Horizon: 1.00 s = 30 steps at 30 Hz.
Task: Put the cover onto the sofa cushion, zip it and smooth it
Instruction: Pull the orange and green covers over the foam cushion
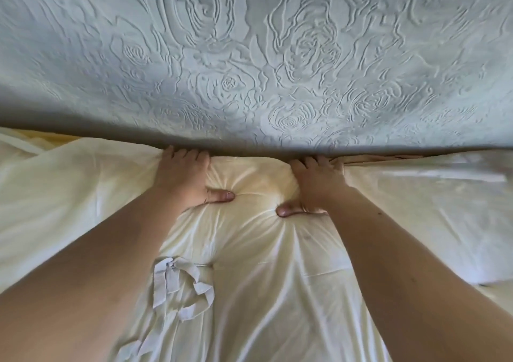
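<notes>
A pale grey-blue cover (249, 56) embossed with roses fills the upper half of the view; its lower edge runs across the middle. Below it bulges the cream sofa cushion (249, 250), creased and soft. My left hand (183, 178) and my right hand (313, 184) lie side by side at the cover's edge, palms pressed into the cushion, thumbs pointing toward each other. The fingertips of both hands reach under the cover's dark edge and are partly hidden there. Whether the fingers pinch the cover's hem cannot be told.
A grey fabric tie or strap (180, 286), looped and twisted, lies on the cushion between my forearms. A second white padded surface (430, 209) sits at the right, and folds of cream cloth (41, 181) spread to the left.
</notes>
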Each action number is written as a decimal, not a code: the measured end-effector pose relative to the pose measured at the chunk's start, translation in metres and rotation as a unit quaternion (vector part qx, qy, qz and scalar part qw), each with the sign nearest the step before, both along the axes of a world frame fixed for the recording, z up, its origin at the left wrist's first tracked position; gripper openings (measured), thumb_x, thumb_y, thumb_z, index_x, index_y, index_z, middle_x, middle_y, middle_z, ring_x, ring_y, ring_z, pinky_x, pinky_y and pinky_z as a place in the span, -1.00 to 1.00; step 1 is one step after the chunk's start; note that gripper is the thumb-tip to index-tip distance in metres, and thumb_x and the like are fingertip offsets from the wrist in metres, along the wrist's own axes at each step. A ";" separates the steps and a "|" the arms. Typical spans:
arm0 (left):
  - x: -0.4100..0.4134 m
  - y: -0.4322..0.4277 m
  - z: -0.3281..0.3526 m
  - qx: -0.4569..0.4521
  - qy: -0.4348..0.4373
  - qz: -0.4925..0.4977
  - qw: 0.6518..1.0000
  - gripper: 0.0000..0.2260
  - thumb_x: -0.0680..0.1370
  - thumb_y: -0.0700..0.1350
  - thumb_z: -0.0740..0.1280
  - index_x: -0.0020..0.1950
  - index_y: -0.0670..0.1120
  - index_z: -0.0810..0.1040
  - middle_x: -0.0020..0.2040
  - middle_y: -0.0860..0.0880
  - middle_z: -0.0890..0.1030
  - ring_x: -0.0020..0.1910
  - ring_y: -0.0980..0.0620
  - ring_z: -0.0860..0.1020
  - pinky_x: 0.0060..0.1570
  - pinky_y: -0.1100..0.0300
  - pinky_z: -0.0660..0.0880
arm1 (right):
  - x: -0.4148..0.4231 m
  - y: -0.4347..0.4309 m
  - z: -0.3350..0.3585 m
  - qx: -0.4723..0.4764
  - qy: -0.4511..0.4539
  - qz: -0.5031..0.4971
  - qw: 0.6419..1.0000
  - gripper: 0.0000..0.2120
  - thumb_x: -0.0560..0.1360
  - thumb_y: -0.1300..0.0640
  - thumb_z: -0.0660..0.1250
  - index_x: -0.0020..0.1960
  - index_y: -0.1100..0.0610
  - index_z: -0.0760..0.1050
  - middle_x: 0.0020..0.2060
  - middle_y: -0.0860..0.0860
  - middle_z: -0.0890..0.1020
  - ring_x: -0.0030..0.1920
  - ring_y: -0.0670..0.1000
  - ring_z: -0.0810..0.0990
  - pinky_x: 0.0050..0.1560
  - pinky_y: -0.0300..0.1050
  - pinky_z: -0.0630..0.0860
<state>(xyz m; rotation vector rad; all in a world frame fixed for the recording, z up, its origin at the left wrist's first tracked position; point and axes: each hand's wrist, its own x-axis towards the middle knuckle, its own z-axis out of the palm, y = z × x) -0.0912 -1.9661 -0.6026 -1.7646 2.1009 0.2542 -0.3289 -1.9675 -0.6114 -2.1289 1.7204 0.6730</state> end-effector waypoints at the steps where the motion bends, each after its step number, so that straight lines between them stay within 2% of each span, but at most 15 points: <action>1: 0.000 -0.003 -0.005 0.011 -0.003 0.000 1.000 -0.11 0.16 0.56 0.16 0.21 -0.09 0.41 0.25 -0.07 0.49 0.27 -0.08 0.40 0.31 0.04 0.20 | -0.001 -0.001 -0.006 0.000 -0.004 -0.002 1.000 0.05 0.08 -0.55 0.27 0.40 -0.03 0.14 0.33 0.05 0.35 0.38 0.13 0.25 0.32 0.21 0.19; 4: 0.000 -0.014 -0.009 0.050 0.005 0.006 0.999 -0.05 0.04 0.61 0.10 0.12 -0.08 0.47 0.19 -0.07 0.54 0.19 -0.09 0.48 0.15 0.09 0.35 | -0.004 -0.004 -0.015 0.007 -0.014 0.003 1.000 0.05 0.07 -0.56 0.25 0.40 -0.01 0.16 0.33 0.06 0.35 0.38 0.13 0.26 0.31 0.19 0.22; 6: -0.001 -0.020 -0.013 0.098 0.036 0.039 0.994 0.03 -0.06 0.62 0.11 0.17 -0.04 0.48 0.23 -0.04 0.54 0.19 -0.09 0.49 0.10 0.12 0.38 | -0.005 -0.005 -0.021 0.016 -0.011 0.002 1.000 0.07 0.06 -0.56 0.24 0.40 0.01 0.17 0.34 0.07 0.34 0.38 0.14 0.25 0.31 0.19 0.23; 9: -0.001 -0.030 -0.014 0.138 0.064 0.062 0.986 0.08 -0.07 0.60 0.19 0.29 -0.01 0.45 0.30 -0.03 0.50 0.23 -0.08 0.47 0.15 0.14 0.38 | -0.007 -0.013 -0.021 0.030 -0.003 -0.010 0.999 0.10 0.05 -0.59 0.20 0.38 0.08 0.23 0.33 0.12 0.38 0.36 0.17 0.31 0.30 0.14 0.29; 11: 0.001 -0.027 -0.019 0.115 0.066 0.054 0.990 0.07 -0.05 0.60 0.18 0.30 0.00 0.44 0.30 -0.03 0.50 0.23 -0.08 0.47 0.15 0.13 0.38 | -0.007 -0.015 -0.024 0.034 -0.011 -0.030 0.999 0.11 0.05 -0.60 0.18 0.36 0.13 0.30 0.32 0.13 0.43 0.32 0.17 0.40 0.26 0.05 0.35; 14: 0.002 -0.018 -0.025 0.057 0.064 0.038 0.996 0.03 -0.02 0.63 0.11 0.22 -0.01 0.51 0.22 -0.05 0.55 0.17 -0.10 0.50 0.07 0.12 0.41 | -0.006 -0.010 -0.026 0.004 -0.036 -0.053 0.998 0.03 0.09 -0.58 0.19 0.28 0.15 0.40 0.27 0.11 0.51 0.25 0.14 0.48 0.16 -0.02 0.40; 18: 0.001 -0.007 -0.017 0.004 0.058 0.008 0.998 -0.01 0.05 0.64 -0.04 0.16 -0.01 0.54 0.23 -0.09 0.54 0.18 -0.14 0.49 0.05 0.08 0.38 | -0.007 0.005 -0.013 -0.064 -0.034 -0.054 0.996 -0.21 0.18 -0.58 0.13 -0.01 0.08 0.52 0.05 0.06 0.61 0.10 0.13 0.55 -0.07 -0.06 0.36; 20: 0.002 0.002 -0.002 -0.012 0.071 0.000 0.997 -0.13 0.18 0.60 -0.01 0.12 -0.03 0.56 0.21 -0.12 0.55 0.17 -0.15 0.49 0.05 0.08 0.38 | -0.007 0.014 0.006 -0.093 -0.029 -0.060 0.993 -0.32 0.22 -0.56 0.13 -0.15 0.06 0.46 -0.01 0.06 0.61 0.06 0.13 0.56 -0.11 -0.09 0.36; 23: 0.002 0.015 0.030 -0.037 0.062 -0.020 0.997 -0.36 0.32 0.53 0.05 -0.15 -0.02 0.51 0.07 -0.12 0.60 0.06 -0.13 0.53 -0.09 0.12 0.37 | -0.005 0.032 0.043 -0.112 -0.020 -0.060 0.992 -0.37 0.24 -0.55 0.13 -0.29 0.05 0.40 -0.05 0.06 0.62 0.03 0.12 0.57 -0.15 -0.11 0.35; 25: 0.001 0.030 0.060 -0.042 0.060 -0.031 0.997 -0.42 0.36 0.50 0.07 -0.26 -0.01 0.45 0.00 -0.11 0.62 0.01 -0.12 0.55 -0.15 0.14 0.36 | -0.004 0.047 0.074 -0.121 -0.018 -0.050 0.991 -0.33 0.24 -0.55 0.13 -0.20 0.06 0.49 -0.04 0.05 0.64 0.04 0.11 0.58 -0.14 -0.12 0.37; 26: 0.001 0.039 0.078 -0.045 0.062 -0.034 0.997 -0.42 0.37 0.48 0.07 -0.25 -0.02 0.46 -0.01 -0.10 0.62 0.00 -0.11 0.55 -0.16 0.15 0.36 | -0.004 0.055 0.091 -0.130 -0.021 -0.048 0.990 -0.29 0.23 -0.56 0.13 -0.12 0.07 0.53 -0.03 0.04 0.64 0.05 0.10 0.58 -0.14 -0.12 0.39; 28: 0.002 0.055 0.112 -0.055 0.049 -0.049 0.996 -0.37 0.40 0.47 0.05 -0.12 -0.06 0.55 0.01 -0.09 0.62 0.01 -0.10 0.56 -0.16 0.14 0.36 | -0.005 0.070 0.125 -0.144 -0.029 -0.043 0.988 -0.21 0.20 -0.58 0.11 0.02 0.05 0.56 0.03 0.01 0.63 0.09 0.06 0.58 -0.09 -0.12 0.44; 30: 0.006 0.073 0.136 -0.061 0.050 -0.059 0.995 -0.34 0.41 0.46 0.04 -0.02 -0.06 0.58 0.01 -0.08 0.62 0.01 -0.10 0.57 -0.15 0.13 0.37 | -0.005 0.087 0.152 -0.151 -0.029 -0.018 0.988 -0.12 0.15 -0.62 0.05 0.15 -0.01 0.54 0.16 -0.06 0.58 0.19 0.00 0.53 0.05 -0.09 0.48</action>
